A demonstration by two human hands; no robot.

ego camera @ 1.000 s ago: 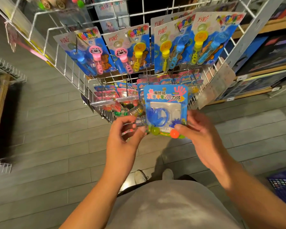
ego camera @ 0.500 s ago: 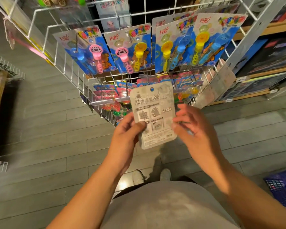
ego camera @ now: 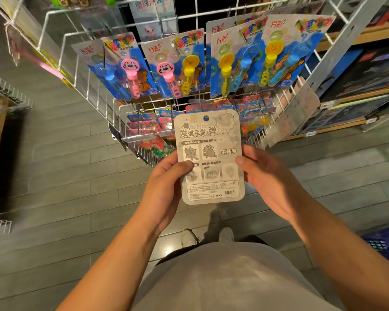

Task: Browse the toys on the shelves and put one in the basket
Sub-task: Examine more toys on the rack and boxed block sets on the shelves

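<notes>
I see both hands, left hand (ego camera: pixel 166 187) and right hand (ego camera: pixel 270 182), gripping the toy card (ego camera: pixel 210 158) between their fingers (grey back reads "不粘手"); bubble wand packs (ego camera: pixel 177 63) marked "方彩" hang beyond the fingers.

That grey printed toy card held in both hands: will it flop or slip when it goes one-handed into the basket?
The grey printed toy card probably stays fairly stiff: it stands flat though the left hand and right hand grip only its side edges. It looks light. The surface seems smooth, so a one-handed pinch may slip; the toys on the hidden front could tip it forward.

Single head camera, looking steeply down, close over hands (ego camera: pixel 213 182), facing rack (ego camera: pixel 195 25)
</notes>
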